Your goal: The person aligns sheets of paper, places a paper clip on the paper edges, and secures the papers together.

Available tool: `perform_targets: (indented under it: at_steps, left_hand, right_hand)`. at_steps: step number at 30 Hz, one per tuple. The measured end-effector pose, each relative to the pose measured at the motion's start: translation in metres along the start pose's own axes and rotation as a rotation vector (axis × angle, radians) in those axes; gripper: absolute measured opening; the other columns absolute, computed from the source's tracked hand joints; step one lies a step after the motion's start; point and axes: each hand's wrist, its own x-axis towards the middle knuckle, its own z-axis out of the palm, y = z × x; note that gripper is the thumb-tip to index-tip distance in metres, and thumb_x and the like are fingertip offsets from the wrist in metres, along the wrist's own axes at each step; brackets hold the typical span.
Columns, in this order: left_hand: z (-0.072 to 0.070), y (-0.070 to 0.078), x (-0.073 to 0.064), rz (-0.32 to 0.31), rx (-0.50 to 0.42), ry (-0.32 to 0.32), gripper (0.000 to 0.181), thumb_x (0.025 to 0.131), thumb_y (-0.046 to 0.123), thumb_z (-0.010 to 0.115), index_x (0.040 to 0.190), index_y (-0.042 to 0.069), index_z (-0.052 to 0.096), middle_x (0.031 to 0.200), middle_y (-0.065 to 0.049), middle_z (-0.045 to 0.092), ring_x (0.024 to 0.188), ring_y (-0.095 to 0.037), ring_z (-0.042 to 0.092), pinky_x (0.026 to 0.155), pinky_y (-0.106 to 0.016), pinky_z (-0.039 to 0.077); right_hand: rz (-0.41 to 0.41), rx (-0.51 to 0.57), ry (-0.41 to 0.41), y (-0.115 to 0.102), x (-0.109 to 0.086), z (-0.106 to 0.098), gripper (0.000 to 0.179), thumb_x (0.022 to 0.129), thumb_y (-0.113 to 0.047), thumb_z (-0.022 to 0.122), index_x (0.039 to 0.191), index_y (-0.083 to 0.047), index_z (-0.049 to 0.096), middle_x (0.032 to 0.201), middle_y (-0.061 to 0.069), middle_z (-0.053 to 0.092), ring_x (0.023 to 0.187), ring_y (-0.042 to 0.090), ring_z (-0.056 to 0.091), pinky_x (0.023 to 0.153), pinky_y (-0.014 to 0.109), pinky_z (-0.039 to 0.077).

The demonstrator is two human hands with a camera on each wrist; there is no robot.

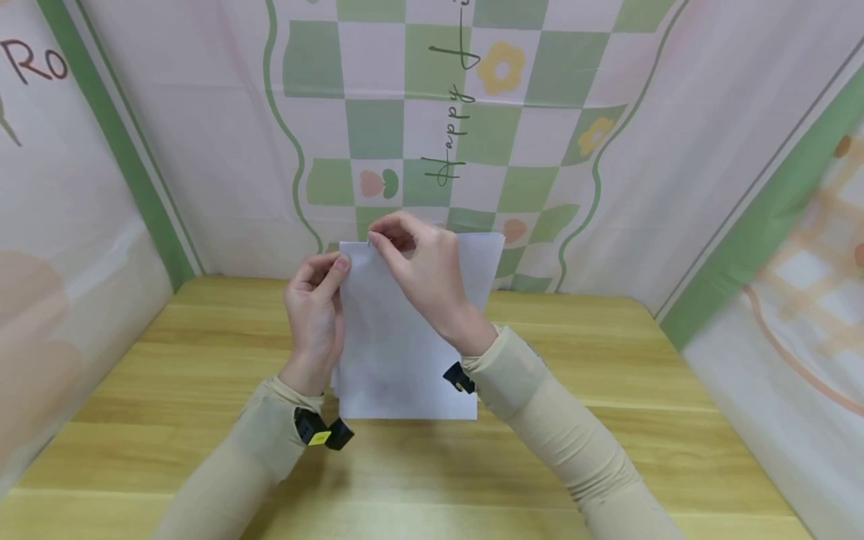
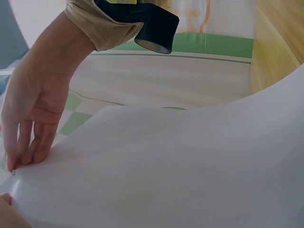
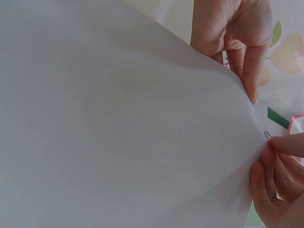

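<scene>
Several sheets of white paper (image 1: pixel 405 337) are held up over the table in a loose stack. My left hand (image 1: pixel 316 300) pinches their left edge near the top corner, thumb on the near face. At the top edge, my right hand (image 1: pixel 425 262) pinches a small metal paper clip (image 3: pixel 268 135) between thumb and index finger. The clip's rounded wire end sits right at the paper's edge in the right wrist view. In the left wrist view the same clip (image 2: pixel 13 172) shows under the right fingertips, and only a bit of my left thumb (image 2: pixel 9 213) is visible.
A wooden table (image 1: pixel 594 420) lies beneath the paper. Behind it hangs a printed cloth (image 1: pixel 432 127) with green checks and flowers, and more cloth stands on both sides. Each wrist carries a small black camera (image 1: pixel 313 427).
</scene>
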Motion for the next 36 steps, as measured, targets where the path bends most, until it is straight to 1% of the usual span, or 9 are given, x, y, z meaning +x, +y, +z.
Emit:
perform_targets:
  at_steps: [5, 12, 17, 22, 30, 36]
  left_hand:
    - [0.0004, 0.0000, -0.0005, 0.000, 0.002, -0.003, 0.007, 0.081, 0.007, 0.073, 0.085, 0.004, 0.068, 0.083, -0.003, 0.060, 0.080, -0.013, 0.054, 0.072, -0.019, 0.049]
    - [0.0002, -0.0004, -0.0011, -0.005, 0.006, 0.004, 0.005, 0.081, 0.007, 0.073, 0.084, 0.005, 0.069, 0.084, -0.003, 0.061, 0.080, -0.013, 0.054, 0.073, -0.019, 0.049]
    - [0.0013, -0.0007, -0.0016, -0.004, -0.002, -0.006, 0.004, 0.081, 0.006, 0.073, 0.083, 0.006, 0.069, 0.084, -0.003, 0.061, 0.079, -0.013, 0.054, 0.072, -0.018, 0.049]
    - [0.0023, -0.0013, -0.0022, 0.003, -0.002, -0.014, 0.005, 0.082, 0.005, 0.072, 0.086, 0.003, 0.069, 0.083, -0.003, 0.060, 0.079, -0.013, 0.054, 0.072, -0.018, 0.049]
    - [0.0017, -0.0028, -0.0026, 0.007, -0.004, -0.012, 0.003, 0.082, 0.005, 0.072, 0.084, 0.006, 0.070, 0.082, -0.002, 0.061, 0.078, -0.013, 0.055, 0.072, -0.018, 0.049]
    - [0.0018, -0.0027, -0.0027, 0.009, 0.001, -0.013, 0.005, 0.081, 0.007, 0.073, 0.084, 0.004, 0.069, 0.082, -0.002, 0.061, 0.078, -0.013, 0.055, 0.072, -0.018, 0.049]
  right_hand:
    - [-0.016, -0.001, 0.004, 0.0010, -0.0005, 0.0006, 0.012, 0.089, -0.015, 0.067, 0.098, -0.008, 0.068, 0.087, 0.002, 0.072, 0.073, 0.006, 0.064, 0.069, 0.016, 0.053]
    - [-0.067, -0.019, 0.011, 0.0040, -0.0012, 0.0013, 0.009, 0.089, -0.014, 0.066, 0.095, -0.008, 0.069, 0.087, 0.001, 0.072, 0.076, 0.007, 0.065, 0.071, 0.016, 0.052]
    - [-0.084, -0.028, 0.021, 0.0039, -0.0012, -0.0006, 0.007, 0.089, -0.013, 0.066, 0.093, -0.008, 0.069, 0.087, 0.001, 0.072, 0.077, 0.007, 0.065, 0.072, 0.016, 0.052]
    - [-0.085, -0.029, 0.021, 0.0043, -0.0014, -0.0019, 0.007, 0.089, -0.013, 0.066, 0.093, -0.008, 0.070, 0.087, 0.001, 0.071, 0.078, 0.007, 0.065, 0.073, 0.016, 0.051]
    - [-0.074, -0.037, 0.011, 0.0045, -0.0030, -0.0021, 0.007, 0.089, -0.014, 0.067, 0.092, -0.009, 0.070, 0.086, 0.000, 0.071, 0.078, 0.008, 0.065, 0.074, 0.017, 0.052]
    - [-0.086, -0.038, 0.015, 0.0052, -0.0029, -0.0020, 0.006, 0.088, -0.014, 0.067, 0.091, -0.009, 0.070, 0.086, 0.001, 0.072, 0.078, 0.008, 0.065, 0.075, 0.017, 0.052]
